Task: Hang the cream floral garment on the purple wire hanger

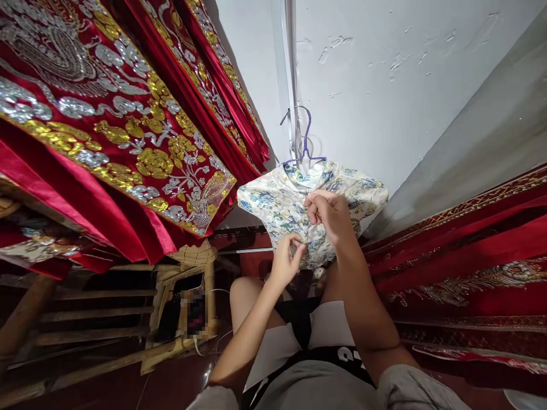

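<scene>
A short-sleeved floral blouse (pixel 277 202), white with blue and yellow print, hangs in front of me on a purple wire hanger (pixel 306 134). The hanger's hook catches on a pale vertical strip against the wall. My right hand (pixel 327 213) is closed at the blouse's front just under the collar, its fingers curled and pinching the front edge. Lower down, my left hand (pixel 290 256) pinches the same front edge between thumb and fingertips. Whether a button sits in either pinch cannot be made out.
Red cloths with gold and silver sequins (pixel 154 162) hang at the left, and more red embroidered cloth (pixel 470 256) lines the right. A bamboo chair (pixel 149 296) stands at lower left with a phone-like device (pixel 196 313) on it. The white wall (pixel 363 85) is behind.
</scene>
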### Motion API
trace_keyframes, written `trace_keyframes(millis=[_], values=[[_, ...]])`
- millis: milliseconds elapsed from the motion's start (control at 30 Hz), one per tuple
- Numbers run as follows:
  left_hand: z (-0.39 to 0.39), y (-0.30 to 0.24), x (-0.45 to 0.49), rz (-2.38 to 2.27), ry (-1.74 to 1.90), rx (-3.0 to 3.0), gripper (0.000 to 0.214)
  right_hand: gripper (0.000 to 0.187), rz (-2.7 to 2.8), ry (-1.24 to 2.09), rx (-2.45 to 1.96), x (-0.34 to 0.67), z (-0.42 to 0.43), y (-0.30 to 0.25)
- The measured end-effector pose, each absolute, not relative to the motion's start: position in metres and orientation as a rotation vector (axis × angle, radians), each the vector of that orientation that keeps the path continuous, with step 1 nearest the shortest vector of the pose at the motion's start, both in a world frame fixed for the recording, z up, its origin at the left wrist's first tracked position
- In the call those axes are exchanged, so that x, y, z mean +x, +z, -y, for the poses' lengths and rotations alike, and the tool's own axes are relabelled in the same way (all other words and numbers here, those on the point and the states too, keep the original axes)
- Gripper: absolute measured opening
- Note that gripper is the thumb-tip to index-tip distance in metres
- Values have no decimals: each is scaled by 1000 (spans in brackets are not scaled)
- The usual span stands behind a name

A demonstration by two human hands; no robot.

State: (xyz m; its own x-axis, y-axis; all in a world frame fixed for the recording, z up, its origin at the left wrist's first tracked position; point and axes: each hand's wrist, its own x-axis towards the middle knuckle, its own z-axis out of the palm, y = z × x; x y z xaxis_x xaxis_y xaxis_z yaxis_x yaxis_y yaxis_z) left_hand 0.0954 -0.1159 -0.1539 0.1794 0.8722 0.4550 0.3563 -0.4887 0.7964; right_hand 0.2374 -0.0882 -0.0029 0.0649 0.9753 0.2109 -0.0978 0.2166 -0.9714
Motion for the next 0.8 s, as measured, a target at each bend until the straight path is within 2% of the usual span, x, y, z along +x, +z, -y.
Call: trace_keyframes(millis=[100, 267, 400, 500, 667, 800], values=[[94, -91, 96, -1084, 1567, 1936, 39, 23, 1225, 1073, -1005, 241, 91, -3], [70, -24, 103, -1026, 1532, 2294, 27, 25, 1261, 1067, -961, 246, 89, -8], [65, -21, 103, -1077, 1575, 2415, 22, 24, 1257, 1016, -991, 245, 78, -31], [62, -18, 95, -1177, 1832, 2333, 21, 22, 1295, 986, -1016, 239, 70, -53], [44, -6, 52, -1231, 2318, 1719, 22, 22, 1273, 1103, -1018, 240, 81, -79], [23, -35, -2, -996, 2239, 1081, 17, 22, 1266, 1271, -921, 242, 110, -81]])
